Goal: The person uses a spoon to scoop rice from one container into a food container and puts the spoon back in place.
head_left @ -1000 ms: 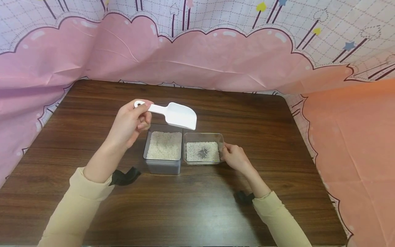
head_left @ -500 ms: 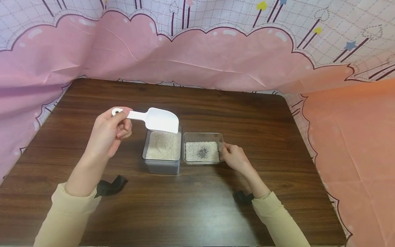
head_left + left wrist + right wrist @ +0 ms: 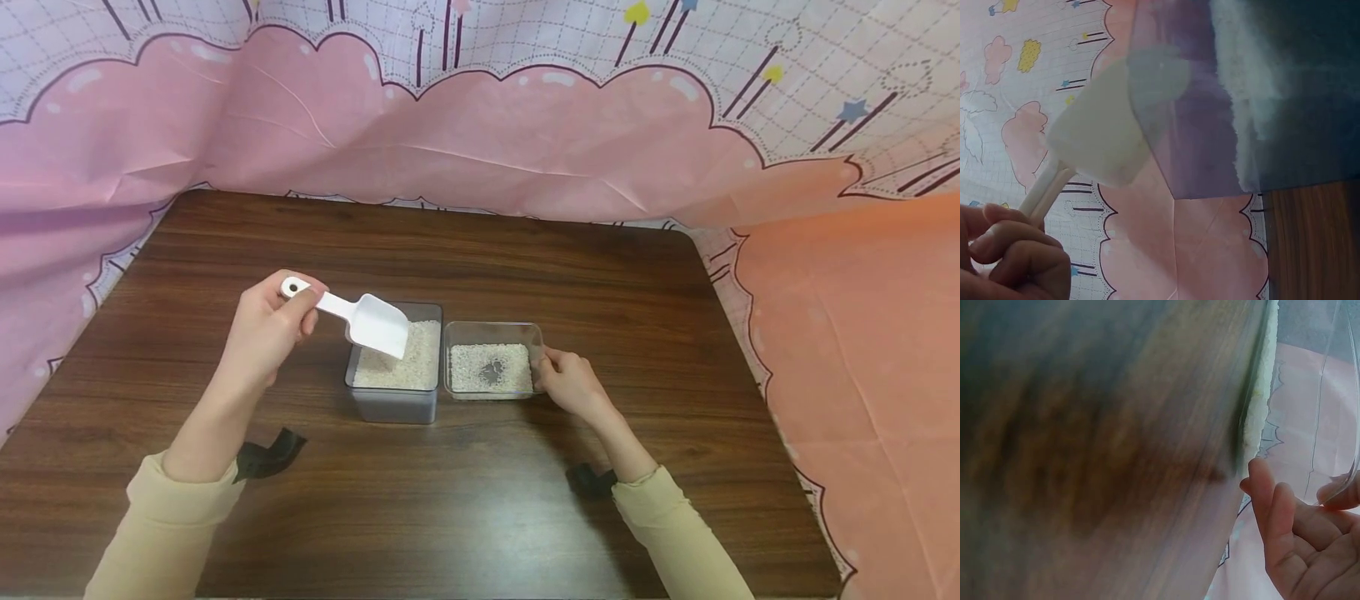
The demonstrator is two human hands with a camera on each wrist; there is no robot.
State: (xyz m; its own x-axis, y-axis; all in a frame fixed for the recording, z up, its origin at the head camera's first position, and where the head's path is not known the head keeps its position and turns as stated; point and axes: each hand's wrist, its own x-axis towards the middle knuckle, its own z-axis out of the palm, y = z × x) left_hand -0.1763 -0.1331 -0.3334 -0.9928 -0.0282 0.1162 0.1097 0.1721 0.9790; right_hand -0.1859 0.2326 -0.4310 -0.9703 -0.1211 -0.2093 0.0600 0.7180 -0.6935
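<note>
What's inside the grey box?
White grains, like rice, lie in the grey box. The white scoop hides some from above, and the grains cover the bottom, so I can't see beneath them.

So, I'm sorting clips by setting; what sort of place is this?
Perhaps a screened-off tabletop workspace: a brown table, patterned pink cloth behind it, and a tub of white grains.

Over the last second, the left hand [image 3: 264, 333] has shifted leftward, and the white scoop [image 3: 375, 325] pinched in it has angled further down, so that its far end now points away from the grip over the white grains [image 3: 425, 354] in the grey container [image 3: 397, 407].
</note>
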